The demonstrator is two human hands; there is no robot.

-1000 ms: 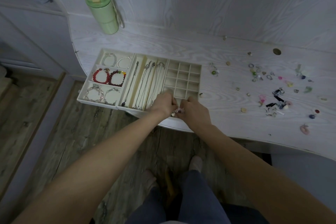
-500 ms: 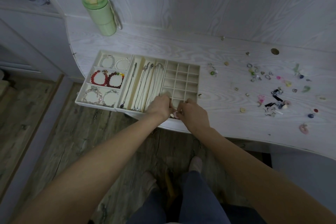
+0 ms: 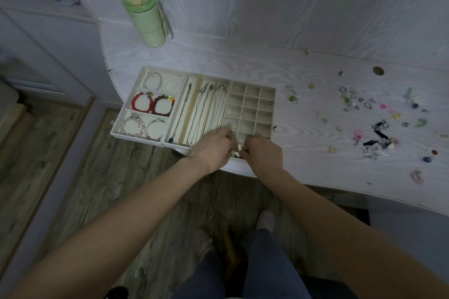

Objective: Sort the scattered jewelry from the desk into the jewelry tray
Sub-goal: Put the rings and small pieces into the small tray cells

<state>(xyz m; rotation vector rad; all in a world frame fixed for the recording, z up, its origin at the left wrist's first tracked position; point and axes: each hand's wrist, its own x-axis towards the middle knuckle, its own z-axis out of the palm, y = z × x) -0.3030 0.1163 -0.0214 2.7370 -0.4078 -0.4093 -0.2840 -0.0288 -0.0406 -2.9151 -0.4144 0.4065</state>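
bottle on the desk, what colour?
Pale green bottle, with a slightly deeper green lid; head view.

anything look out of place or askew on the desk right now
Yes. The jewelry tray hangs over the desk's curved front edge at its near left corner, so it sits partly unsupported. To its right, small loose jewelry lies scattered on the desk. The green bottle stands upright; nothing looks spilled.
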